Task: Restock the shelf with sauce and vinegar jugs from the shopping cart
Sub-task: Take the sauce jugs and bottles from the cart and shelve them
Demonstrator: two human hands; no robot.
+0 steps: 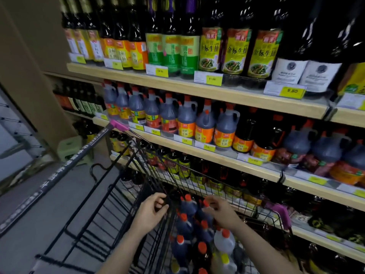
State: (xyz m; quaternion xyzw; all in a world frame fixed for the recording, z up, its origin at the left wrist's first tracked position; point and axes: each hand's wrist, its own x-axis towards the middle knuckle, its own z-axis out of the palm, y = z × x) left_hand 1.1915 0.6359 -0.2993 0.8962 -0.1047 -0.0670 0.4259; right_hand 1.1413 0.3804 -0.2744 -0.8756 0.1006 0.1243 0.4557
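Observation:
A black wire shopping cart (110,196) stands in front of me, loaded with several dark sauce jugs (184,224) with orange caps and a clear vinegar jug (224,241). My left hand (152,211) grips the cart's wire front wall. My right hand (221,213) reaches into the cart and closes around the neck of a dark jug (199,213) near its orange cap. The middle shelf (197,153) to the right holds a row of similar handled jugs (186,120).
The top shelf (177,84) carries tall soy sauce bottles with yellow price tags. Lower shelves (308,233) hold more dark bottles close behind the cart. A green step stool (71,149) sits on the floor at left beside a beige pillar (25,76).

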